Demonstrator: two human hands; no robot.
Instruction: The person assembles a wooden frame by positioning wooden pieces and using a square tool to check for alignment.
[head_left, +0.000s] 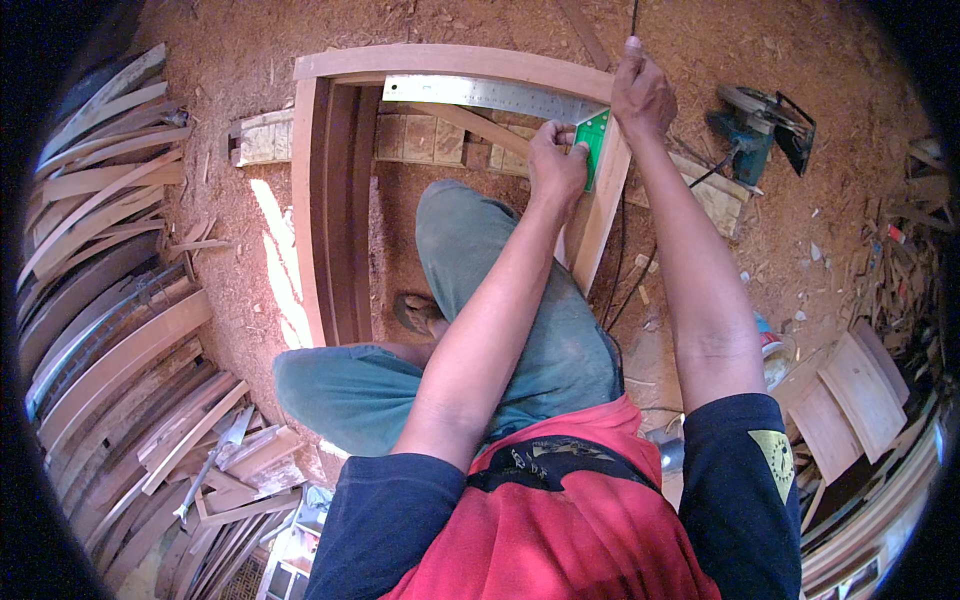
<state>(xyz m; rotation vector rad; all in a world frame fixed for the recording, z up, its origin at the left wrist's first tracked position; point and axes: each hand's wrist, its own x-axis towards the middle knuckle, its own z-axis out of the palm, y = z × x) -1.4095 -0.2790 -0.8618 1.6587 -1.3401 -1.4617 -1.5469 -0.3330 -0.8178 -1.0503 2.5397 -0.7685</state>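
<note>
A rectangular wooden frame [460, 60] stands before me, its near end hidden by my legs. Inside its far right corner sits a try square with a green handle [594, 150] and a steel ruled blade [450, 92]. The blade runs along the far rail and the handle lies along the right rail. My left hand [558, 165] is closed on the green handle, thumb on top. At the outer side of that same corner, my right hand [643, 98] has its fingers curled around the wood. A thin dark line leads away past its thumb, probably a cable.
A circular saw [760, 135] lies on the sawdust-covered ground at right, its black cable [655, 240] trailing beside the frame. A wooden plank [425, 140] crosses under the frame. Stacked timber strips [110, 250] line the left; boards [850, 390] lean at right.
</note>
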